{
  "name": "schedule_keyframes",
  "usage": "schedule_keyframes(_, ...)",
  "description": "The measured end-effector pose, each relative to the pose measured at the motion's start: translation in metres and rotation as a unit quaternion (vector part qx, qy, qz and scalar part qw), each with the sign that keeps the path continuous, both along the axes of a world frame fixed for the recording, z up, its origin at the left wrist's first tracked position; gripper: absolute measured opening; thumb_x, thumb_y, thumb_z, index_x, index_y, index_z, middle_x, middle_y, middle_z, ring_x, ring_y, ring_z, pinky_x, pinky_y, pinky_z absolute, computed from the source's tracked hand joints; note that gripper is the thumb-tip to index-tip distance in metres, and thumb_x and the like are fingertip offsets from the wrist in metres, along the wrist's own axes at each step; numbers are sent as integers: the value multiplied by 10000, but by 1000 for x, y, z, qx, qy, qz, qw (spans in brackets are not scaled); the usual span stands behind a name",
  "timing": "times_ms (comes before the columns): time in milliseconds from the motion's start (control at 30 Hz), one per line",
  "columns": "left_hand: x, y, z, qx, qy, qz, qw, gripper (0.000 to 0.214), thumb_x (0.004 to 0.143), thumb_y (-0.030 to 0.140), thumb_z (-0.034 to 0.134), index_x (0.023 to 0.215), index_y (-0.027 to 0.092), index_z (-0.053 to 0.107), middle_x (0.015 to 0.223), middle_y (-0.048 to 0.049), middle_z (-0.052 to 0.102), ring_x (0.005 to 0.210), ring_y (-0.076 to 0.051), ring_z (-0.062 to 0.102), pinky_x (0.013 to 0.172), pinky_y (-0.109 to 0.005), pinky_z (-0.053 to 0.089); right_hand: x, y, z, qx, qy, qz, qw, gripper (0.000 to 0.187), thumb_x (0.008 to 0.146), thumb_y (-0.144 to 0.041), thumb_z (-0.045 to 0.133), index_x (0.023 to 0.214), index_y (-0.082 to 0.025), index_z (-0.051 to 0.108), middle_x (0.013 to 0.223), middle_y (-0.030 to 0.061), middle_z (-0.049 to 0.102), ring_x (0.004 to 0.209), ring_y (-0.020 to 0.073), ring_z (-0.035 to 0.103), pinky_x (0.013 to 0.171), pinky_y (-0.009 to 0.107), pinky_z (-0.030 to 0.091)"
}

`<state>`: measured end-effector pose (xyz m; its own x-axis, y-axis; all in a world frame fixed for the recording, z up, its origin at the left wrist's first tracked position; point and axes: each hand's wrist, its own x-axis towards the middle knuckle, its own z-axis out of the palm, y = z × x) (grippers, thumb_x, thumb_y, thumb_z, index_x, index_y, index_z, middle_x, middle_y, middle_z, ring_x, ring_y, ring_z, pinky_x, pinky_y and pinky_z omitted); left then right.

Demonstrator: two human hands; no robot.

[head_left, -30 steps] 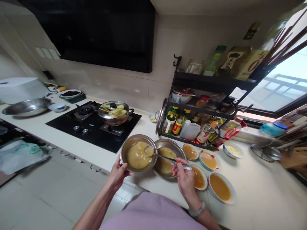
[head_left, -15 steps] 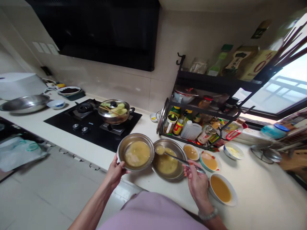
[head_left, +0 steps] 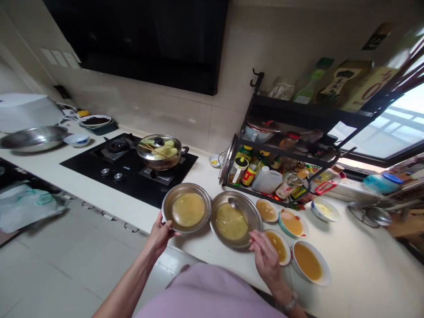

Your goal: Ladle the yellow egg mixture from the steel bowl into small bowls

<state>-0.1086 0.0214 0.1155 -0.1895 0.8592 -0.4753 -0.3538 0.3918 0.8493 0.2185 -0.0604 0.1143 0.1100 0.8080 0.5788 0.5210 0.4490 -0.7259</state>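
spoon [head_left: 232, 203] has turned in basin [head_left: 251, 207] beside bowls [head_left: 326, 273]; left hand [head_left: 159, 237] grips second basin [head_left: 170, 204], right hand [head_left: 266, 256]'s hold unclear.

Spoon [head_left: 232, 202] handle's far end indistinct near right fingers [head_left: 261, 245]; range hood [head_left: 139, 39] cut off by top edge.

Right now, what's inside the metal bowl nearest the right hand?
The metal bowl holds yellowish liquid and a spoon. The liquid covers the bottom, so that can't be seen.
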Motion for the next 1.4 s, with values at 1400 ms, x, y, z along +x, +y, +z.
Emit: schedule_keyframes(1400,-23,37,-21,3,-29,-77,997,854,732,-11,546,1487,287,278,707,19,617,482,-86,582,466,-207,520,-56,34,12,-162,437,-178,867,379,695,-425,747,933,-157,623,661,84,703,562,211,637,461,285,462)
